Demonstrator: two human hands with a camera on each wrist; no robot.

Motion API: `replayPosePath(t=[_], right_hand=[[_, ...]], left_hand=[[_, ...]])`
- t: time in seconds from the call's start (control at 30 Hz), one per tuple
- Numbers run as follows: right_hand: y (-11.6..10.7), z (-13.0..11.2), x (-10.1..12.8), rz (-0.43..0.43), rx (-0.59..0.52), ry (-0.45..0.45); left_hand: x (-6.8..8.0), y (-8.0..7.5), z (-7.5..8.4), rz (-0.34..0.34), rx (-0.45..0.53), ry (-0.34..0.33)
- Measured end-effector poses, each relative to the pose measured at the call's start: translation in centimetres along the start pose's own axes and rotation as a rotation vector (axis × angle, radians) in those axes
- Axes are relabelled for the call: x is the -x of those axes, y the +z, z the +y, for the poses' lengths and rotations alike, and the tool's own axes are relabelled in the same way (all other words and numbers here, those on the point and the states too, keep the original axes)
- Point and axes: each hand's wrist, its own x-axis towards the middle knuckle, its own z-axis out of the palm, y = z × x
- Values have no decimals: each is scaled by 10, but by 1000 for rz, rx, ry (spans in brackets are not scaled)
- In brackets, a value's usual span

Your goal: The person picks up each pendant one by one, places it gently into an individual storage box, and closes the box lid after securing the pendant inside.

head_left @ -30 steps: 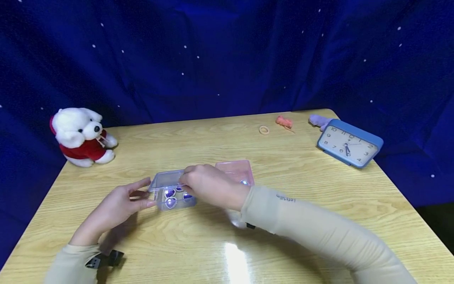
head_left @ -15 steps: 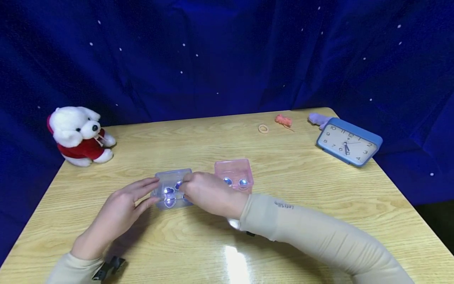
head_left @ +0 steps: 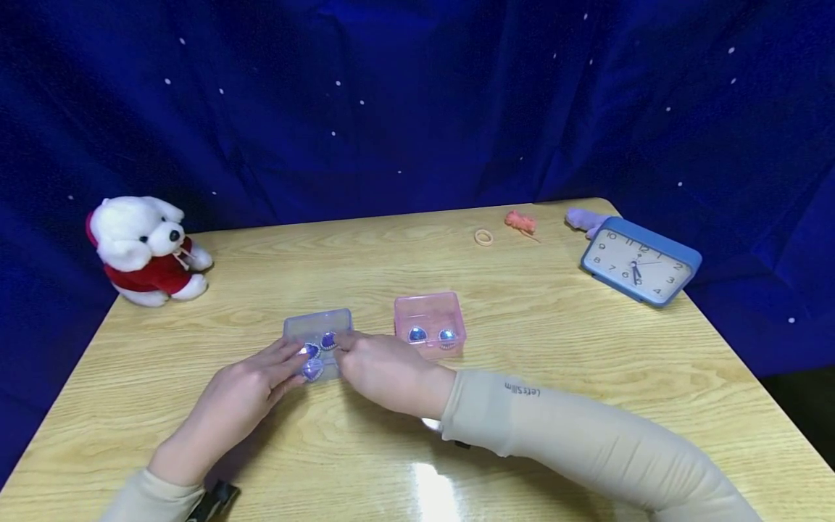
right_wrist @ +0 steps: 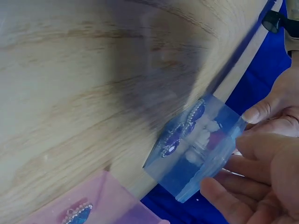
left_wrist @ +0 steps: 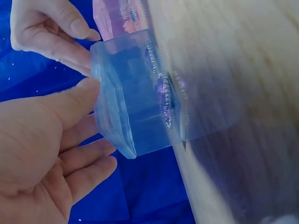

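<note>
A small clear box (head_left: 317,335) with purple heart gems (head_left: 313,370) inside sits on the table between my hands. My left hand (head_left: 293,362) lies against its near left side with fairly straight fingers, and the left wrist view shows the thumb touching the clear box (left_wrist: 135,93). My right hand (head_left: 342,348) curls round the right edge. In the right wrist view its thumb and fingers (right_wrist: 254,140) pinch the corner of the clear box (right_wrist: 196,154). Just to the right stands a pink box (head_left: 429,322) that holds two blue gems.
On the wooden table (head_left: 522,326) a white teddy in red (head_left: 146,250) sits far left and a blue clock (head_left: 641,262) far right. A hair ring (head_left: 484,237), an orange bit (head_left: 521,221) and a purple bit (head_left: 585,219) lie at the back. Blue cloth hangs behind.
The clear box's lid, raised a second ago, now lies flat on the box. My left hand slid right onto the box, and my right hand drew back toward me.
</note>
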Motion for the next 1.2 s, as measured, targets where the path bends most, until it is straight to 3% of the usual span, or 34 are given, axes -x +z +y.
replayPosePath(t=[0.47,0.63,0.93,1.03,1.2], right_hand=[[14,-8,1,121,138,37],[15,-9,1,121,128,49],[11,-5,1,91,65,14],[6,0,1,79,-21,-15],[-7,14,7,106,-151,12]], left_hand=[[0,3,-2,35,-12,26],[1,4,-3,42,-3,27],[-2,0,-5,27,23,20],[-3,-3,-6,4,65,10],[-4,-9,-9,2,113,7]])
